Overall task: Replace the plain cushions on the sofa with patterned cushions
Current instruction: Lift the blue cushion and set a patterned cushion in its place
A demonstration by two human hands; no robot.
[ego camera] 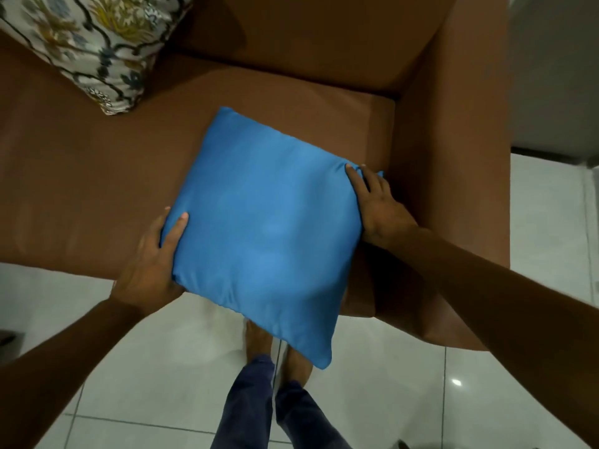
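Observation:
A plain blue cushion (265, 228) is held flat above the front edge of the brown sofa (97, 189), its near corner hanging over the floor. My left hand (152, 257) grips its left edge, thumb on top. My right hand (376, 205) grips its right edge beside the sofa's armrest. A patterned cushion (94, 43), white with floral print in blue and yellow, leans in the sofa's back left part, partly cut off by the frame.
The sofa's right armrest (453, 157) stands close to my right arm. White tiled floor (162, 367) lies in front, where my legs in dark trousers (259, 409) and bare feet stand. A pale wall or cabinet (554, 76) is at the right.

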